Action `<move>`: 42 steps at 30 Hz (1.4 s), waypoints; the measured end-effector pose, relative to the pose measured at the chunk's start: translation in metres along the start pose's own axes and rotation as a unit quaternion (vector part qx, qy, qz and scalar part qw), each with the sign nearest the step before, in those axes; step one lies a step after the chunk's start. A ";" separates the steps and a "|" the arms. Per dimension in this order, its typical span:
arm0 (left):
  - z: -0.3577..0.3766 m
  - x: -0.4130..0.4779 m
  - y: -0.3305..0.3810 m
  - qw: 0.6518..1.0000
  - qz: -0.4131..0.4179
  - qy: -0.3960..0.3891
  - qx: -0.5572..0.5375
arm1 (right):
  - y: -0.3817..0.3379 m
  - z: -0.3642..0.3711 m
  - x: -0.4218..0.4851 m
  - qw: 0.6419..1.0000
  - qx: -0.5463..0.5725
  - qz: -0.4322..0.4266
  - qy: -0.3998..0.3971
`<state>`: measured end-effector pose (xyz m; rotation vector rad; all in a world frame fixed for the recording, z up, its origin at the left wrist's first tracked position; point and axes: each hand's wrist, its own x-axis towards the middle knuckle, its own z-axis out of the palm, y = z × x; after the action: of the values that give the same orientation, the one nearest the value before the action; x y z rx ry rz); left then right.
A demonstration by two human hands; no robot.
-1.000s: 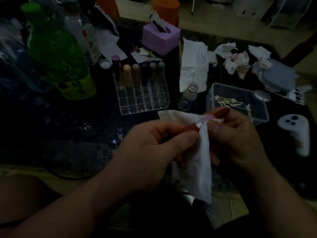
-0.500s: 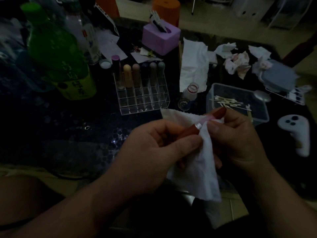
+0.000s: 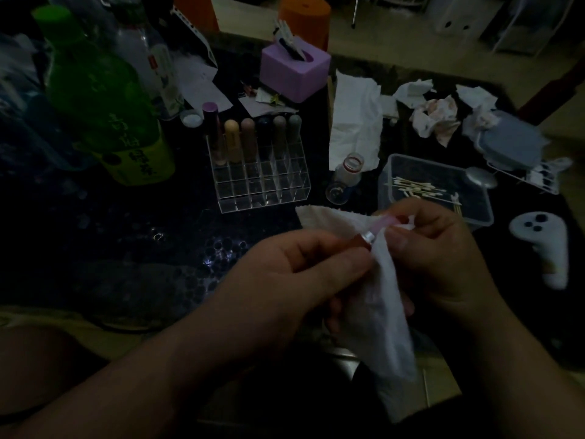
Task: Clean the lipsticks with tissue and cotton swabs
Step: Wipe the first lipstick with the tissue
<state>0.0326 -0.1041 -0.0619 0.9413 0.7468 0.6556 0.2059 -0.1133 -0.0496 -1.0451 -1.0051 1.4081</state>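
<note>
Dimly lit dark table (image 3: 126, 248): near its front edge, left hand (image 3: 285, 280) grips a red-and-pink lipstick tube (image 3: 378, 230), right hand (image 3: 443, 258) pinching white tissue (image 3: 386, 312) around it. Six capped lipsticks (image 3: 232, 139) in a clear acrylic rack (image 3: 262, 191) and stained crumpled tissues (image 3: 438, 117) suggest work is midway.

Dark table, cluttered, dim light.
I log a dark patterned table (image 3: 95, 248) carrying a green bottle (image 3: 104, 99) far left, a clear lipstick organizer (image 3: 262, 198) mid-table, a purple tissue box (image 3: 294, 74) behind it, a flat tissue (image 3: 354, 122), crumpled tissues (image 3: 437, 115), a clear box (image 3: 384, 188) of cotton swabs (image 3: 414, 186), and a white controller (image 3: 544, 245) far right.
</note>
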 end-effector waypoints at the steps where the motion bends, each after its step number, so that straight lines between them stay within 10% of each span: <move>1: -0.001 0.000 0.000 1.000 0.019 0.009 0.017 | 0.001 0.000 0.000 1.000 0.014 -0.005 -0.017; 18: -0.007 -0.002 0.004 0.973 0.120 0.069 0.183 | 0.010 -0.003 0.003 0.999 -0.050 -0.013 -0.007; 31: -0.015 0.007 0.007 0.968 0.066 0.170 0.173 | 0.014 -0.017 0.013 0.985 0.095 0.140 -0.025; 38: -0.040 0.013 0.025 0.957 0.089 0.255 0.108 | 0.032 -0.033 0.023 0.943 -0.156 0.295 0.000; 42: -0.051 0.014 0.024 0.951 0.085 0.275 0.115 | 0.047 -0.042 0.033 0.813 -0.528 0.244 0.010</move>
<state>-0.0044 -0.0593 -0.0644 1.0539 1.2679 1.0189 0.2323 -0.0834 -0.1081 -2.2558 -1.6391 1.1585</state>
